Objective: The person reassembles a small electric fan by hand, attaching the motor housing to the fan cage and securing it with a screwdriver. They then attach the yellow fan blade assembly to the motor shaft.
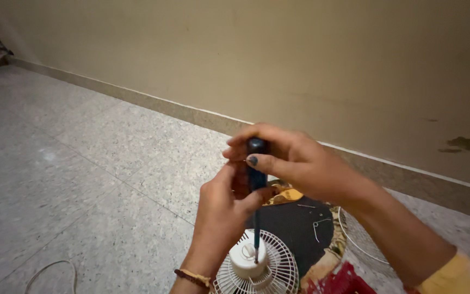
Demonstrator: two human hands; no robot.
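Both hands wrapped around dark-handled screwdriver [257, 179]: right hand [284, 160] on top, left hand [224, 209] lower. Tip pressed into white round plastic fan motor hub [247, 258] on grey speckled floor [82, 179] near wall. White wire fan grille [357, 234] already off, nearby.

Dim warm indoor light, soft shadows, slight blur, no glare.
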